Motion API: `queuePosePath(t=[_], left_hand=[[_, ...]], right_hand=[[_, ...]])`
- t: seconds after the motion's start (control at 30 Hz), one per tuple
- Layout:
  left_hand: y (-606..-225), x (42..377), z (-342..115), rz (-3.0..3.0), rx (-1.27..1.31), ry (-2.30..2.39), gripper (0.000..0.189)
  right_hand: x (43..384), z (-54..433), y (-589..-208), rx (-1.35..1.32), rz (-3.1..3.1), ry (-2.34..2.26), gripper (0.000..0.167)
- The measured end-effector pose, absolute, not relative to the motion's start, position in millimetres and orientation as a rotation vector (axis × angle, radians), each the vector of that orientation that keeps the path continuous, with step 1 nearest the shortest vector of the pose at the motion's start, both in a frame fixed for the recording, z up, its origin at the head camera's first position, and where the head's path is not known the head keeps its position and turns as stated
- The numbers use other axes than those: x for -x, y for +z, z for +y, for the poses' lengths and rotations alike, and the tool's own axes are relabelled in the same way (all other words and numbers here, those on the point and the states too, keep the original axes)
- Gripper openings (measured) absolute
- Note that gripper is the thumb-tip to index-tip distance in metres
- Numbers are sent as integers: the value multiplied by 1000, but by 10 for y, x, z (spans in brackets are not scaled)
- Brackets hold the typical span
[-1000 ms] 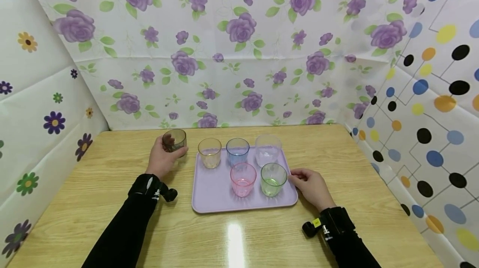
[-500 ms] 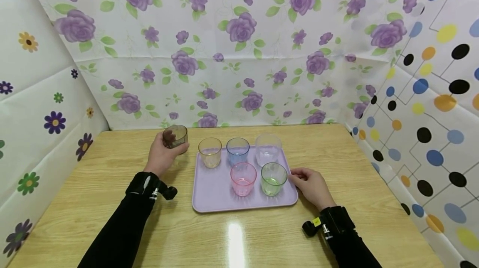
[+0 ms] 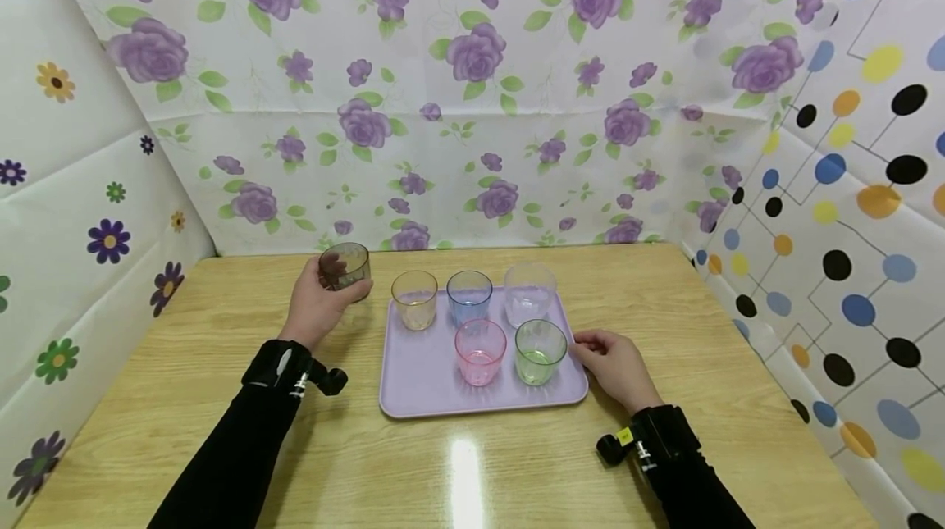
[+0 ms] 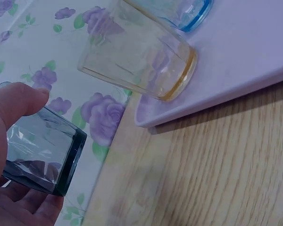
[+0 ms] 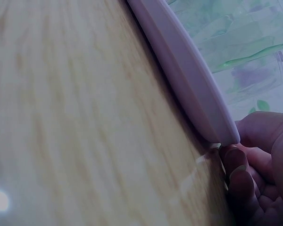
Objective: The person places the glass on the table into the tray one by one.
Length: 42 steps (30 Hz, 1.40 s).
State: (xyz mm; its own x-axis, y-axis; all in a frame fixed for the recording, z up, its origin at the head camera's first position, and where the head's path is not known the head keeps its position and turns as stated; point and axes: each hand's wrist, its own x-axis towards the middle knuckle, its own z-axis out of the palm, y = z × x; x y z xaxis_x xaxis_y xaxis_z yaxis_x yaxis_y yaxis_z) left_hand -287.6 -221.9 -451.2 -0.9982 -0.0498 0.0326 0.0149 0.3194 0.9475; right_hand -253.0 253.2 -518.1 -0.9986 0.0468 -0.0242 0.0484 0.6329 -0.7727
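Note:
My left hand [image 3: 313, 309] grips a smoky grey drinking glass [image 3: 353, 271] left of the lilac tray [image 3: 424, 377], thumb on the near side and fingers round the far side. The left wrist view shows this grey glass [image 4: 40, 146] upright in the hand, its thick base uncovered. On the tray's right edge, my right hand [image 3: 618, 367] pinches the rim, thumb above and fingertips beneath. Standing on the tray are a yellow glass [image 3: 415, 303], a blue glass [image 3: 469, 299] and a clear glass [image 3: 527, 303] at the back, with a pink glass [image 3: 480, 355] and a green glass [image 3: 539, 355] in front.
The wooden table [image 3: 369, 471] lies under everything. A floral sheet [image 3: 472, 143] closes off its back edge, a dotted sheet [image 3: 849, 209] the right side, and a daisy-print sheet [image 3: 74, 209] the left.
My left hand has moved slightly up and back with the grey glass. The right hand, the tray and the glasses on it stay in place.

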Motion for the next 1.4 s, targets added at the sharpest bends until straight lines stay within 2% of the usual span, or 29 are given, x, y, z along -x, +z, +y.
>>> queuePosePath(t=[1.4], left_hand=[[-4239,2536,-2235,-2493,99,-1802,91]], right_hand=[[2521,2514,-5157,-104,2838,-1332,32]])
